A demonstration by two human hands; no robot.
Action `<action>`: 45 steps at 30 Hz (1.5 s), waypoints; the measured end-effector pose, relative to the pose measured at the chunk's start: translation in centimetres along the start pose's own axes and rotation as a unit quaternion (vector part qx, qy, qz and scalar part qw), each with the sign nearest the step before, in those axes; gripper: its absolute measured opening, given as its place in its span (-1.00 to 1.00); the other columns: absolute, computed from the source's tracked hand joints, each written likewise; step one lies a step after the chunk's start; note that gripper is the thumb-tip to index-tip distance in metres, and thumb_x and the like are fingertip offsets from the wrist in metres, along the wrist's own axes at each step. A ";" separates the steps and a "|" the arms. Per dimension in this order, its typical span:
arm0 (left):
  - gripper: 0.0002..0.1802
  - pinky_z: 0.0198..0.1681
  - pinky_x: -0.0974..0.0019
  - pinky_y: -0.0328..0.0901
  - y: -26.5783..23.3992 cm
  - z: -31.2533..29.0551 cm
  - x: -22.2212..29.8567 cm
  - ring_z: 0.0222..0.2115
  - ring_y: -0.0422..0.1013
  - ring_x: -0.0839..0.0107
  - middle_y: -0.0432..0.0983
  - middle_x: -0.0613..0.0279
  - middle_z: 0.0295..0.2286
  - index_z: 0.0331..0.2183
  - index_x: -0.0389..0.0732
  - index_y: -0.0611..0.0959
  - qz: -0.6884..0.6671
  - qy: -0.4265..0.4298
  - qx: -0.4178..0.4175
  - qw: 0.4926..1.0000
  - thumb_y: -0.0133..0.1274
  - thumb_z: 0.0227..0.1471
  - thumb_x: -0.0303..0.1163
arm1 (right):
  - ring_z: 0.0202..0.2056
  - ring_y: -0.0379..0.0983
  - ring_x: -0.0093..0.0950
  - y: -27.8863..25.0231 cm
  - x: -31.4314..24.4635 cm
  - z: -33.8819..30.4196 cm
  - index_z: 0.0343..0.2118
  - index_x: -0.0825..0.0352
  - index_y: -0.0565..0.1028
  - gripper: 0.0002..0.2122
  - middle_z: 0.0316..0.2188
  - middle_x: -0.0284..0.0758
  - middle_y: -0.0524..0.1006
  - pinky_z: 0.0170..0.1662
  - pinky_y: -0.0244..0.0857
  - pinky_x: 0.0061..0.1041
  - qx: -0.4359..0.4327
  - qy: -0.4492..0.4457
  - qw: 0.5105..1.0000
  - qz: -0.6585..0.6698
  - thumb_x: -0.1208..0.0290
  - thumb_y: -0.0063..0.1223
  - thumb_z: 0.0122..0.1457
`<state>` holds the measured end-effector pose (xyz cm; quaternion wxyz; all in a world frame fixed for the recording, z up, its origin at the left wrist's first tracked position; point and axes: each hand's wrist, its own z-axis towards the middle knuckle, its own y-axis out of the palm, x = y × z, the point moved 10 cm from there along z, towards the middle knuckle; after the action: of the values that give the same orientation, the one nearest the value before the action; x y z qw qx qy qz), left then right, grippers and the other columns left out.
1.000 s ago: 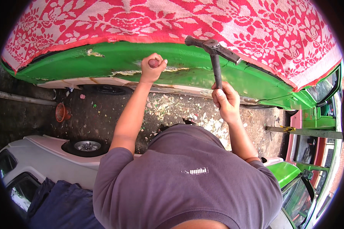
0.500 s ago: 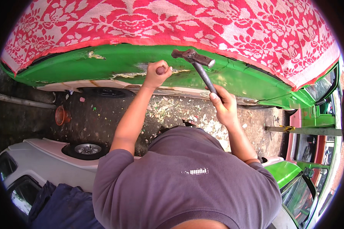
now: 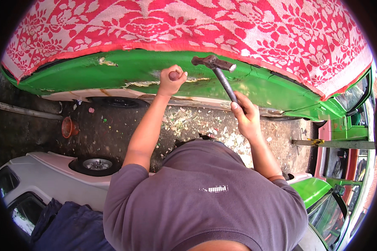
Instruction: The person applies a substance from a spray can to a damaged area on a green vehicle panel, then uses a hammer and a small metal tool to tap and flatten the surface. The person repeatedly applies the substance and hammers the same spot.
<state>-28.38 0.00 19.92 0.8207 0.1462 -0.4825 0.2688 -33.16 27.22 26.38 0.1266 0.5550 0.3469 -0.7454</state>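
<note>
My left hand (image 3: 169, 86) is wrapped round a tool with a rounded reddish-brown end (image 3: 174, 75); the rest of it is hidden by the fist. It is held against or just before the green car side (image 3: 130, 69), by a jagged strip of chipped paint and filler (image 3: 144, 83). My right hand (image 3: 249, 119) grips a hammer (image 3: 225, 83) low on its dark handle. The hammer's worn metal head is raised, right of my left fist and apart from it.
A red and white floral cloth (image 3: 155, 25) covers the car's top. Pale flakes (image 3: 182, 125) litter the ground. An orange pot (image 3: 69, 127) lies at left. Behind me stand a white car (image 3: 42, 167) with dark cloth (image 3: 69, 228) on it and a green vehicle (image 3: 312, 190).
My left fist has shifted very slightly left and down with its tool. The hammer has moved a touch to the right and down, still in my right hand.
</note>
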 end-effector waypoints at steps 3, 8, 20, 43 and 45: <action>-0.67 -0.51 0.42 0.17 0.1 -0.1 0.0 -0.61 0.18 0.60 0.27 0.36 -0.68 -0.66 -0.22 0.32 -0.001 -0.006 -0.001 1.000 0.12 -0.10 -0.69 | -0.46 0.34 -0.59 0.3 -0.3 -0.1 0.02 0.38 0.45 -0.66 -0.49 -0.30 0.51 -0.32 0.27 -0.57 0.007 -0.015 1.000 0.007 0.38 0.09 0.21; -0.71 -0.54 0.44 0.17 -0.1 0.1 -0.4 -0.62 0.19 0.64 0.33 0.37 -0.69 -0.64 -0.26 0.38 -0.011 -0.006 0.015 1.000 0.19 -0.12 -0.61 | -0.53 0.33 -0.52 1.1 -2.9 -0.5 0.16 0.23 0.38 -0.57 -0.57 -0.28 0.42 -0.34 0.27 -0.56 -0.019 -0.078 0.995 -0.053 0.56 0.01 0.20; -0.81 -0.44 0.42 0.28 -0.6 -0.3 -4.2 -0.54 0.33 0.60 0.42 0.38 -0.56 -0.52 -0.23 0.49 -0.032 -0.028 0.002 0.999 0.19 -0.13 -0.65 | -0.54 0.40 -0.20 4.4 -6.7 -0.4 0.23 0.01 0.30 -0.50 -0.55 -0.13 0.43 -0.41 0.30 -0.28 -0.073 -0.149 0.970 -0.179 0.52 -0.02 0.21; -0.76 -0.43 0.47 0.22 0.2 0.2 -3.9 -0.52 0.26 0.67 0.36 0.44 -0.56 -0.58 -0.20 0.43 0.002 -0.078 0.034 0.996 0.18 -0.15 -0.64 | -0.42 0.47 -0.06 5.0 -4.1 3.0 0.22 0.01 0.31 -0.54 -0.44 -0.03 0.51 -0.29 0.35 -0.24 -0.136 -0.096 0.963 -0.212 0.49 -0.05 0.25; -0.73 -0.44 0.46 0.21 -0.1 -1.3 -3.1 -0.53 0.25 0.66 0.35 0.43 -0.58 -0.61 -0.19 0.40 -0.002 -0.097 0.065 0.993 0.16 -0.15 -0.66 | -0.43 0.47 -0.06 4.4 -4.9 1.2 0.22 0.01 0.30 -0.52 -0.46 -0.02 0.50 -0.31 0.35 -0.26 -0.098 -0.120 0.980 -0.124 0.52 -0.05 0.24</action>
<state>-28.59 -0.38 16.63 0.7596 0.2257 -0.5406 0.2825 -29.80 22.30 29.39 0.1278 0.3990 0.4670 -0.7787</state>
